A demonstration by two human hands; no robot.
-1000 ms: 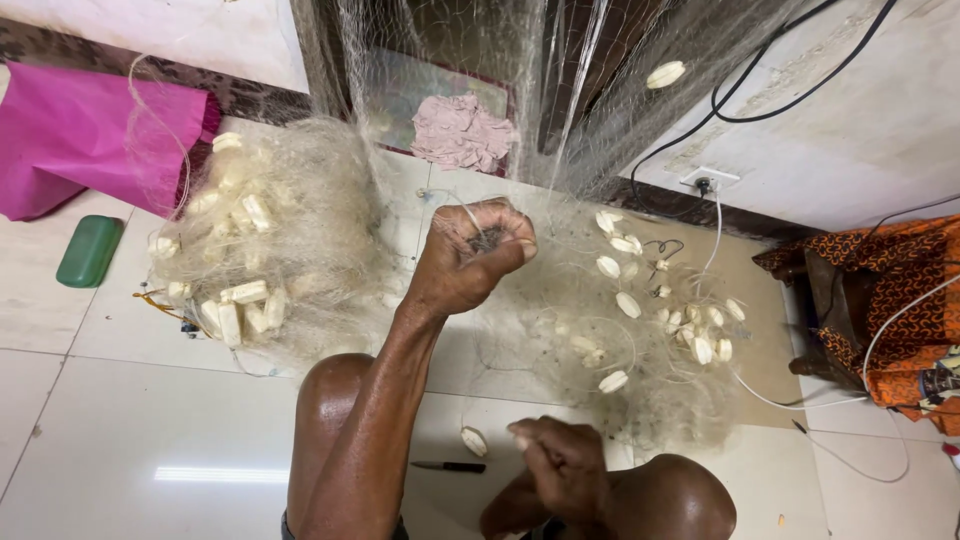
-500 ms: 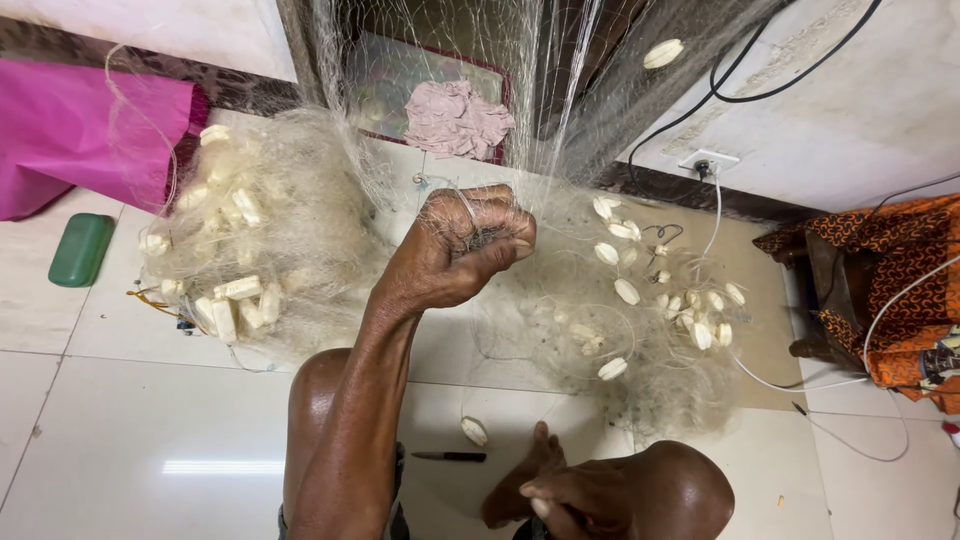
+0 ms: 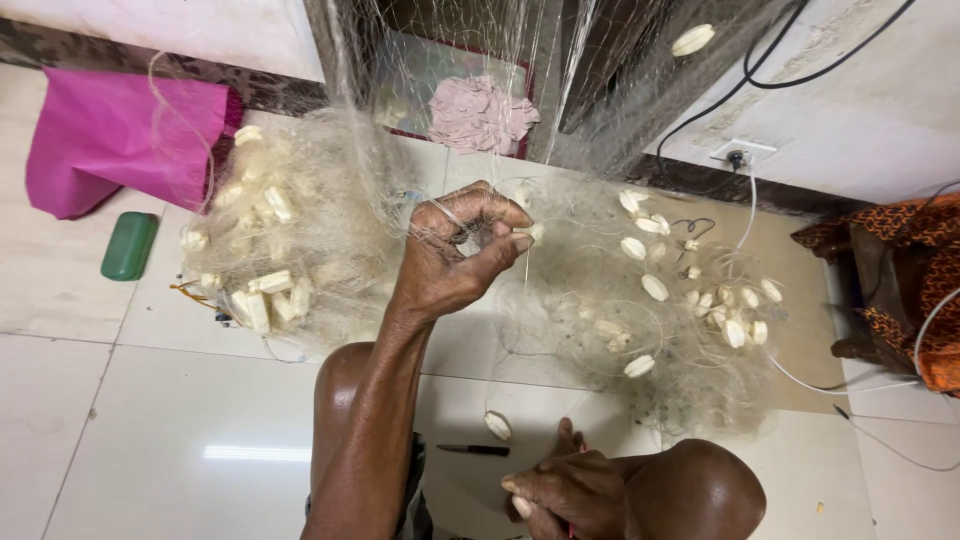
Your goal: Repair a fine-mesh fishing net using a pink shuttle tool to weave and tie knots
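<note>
Two heaps of fishing net [image 3: 330,230] with pale floats [image 3: 262,300] lie on the tiled floor [image 3: 120,440] before us, one left, one right. Between them our left hand [image 3: 455,260] is raised, fingers curled, pinching net strands and a small float against the thumb. Lower right, our right hand [image 3: 560,492] rests by the knee [image 3: 690,490], fingers closed around something we cannot make out; the frame edge cuts it off. A dark knife-like tool [image 3: 472,450] lies just beside it.
</note>
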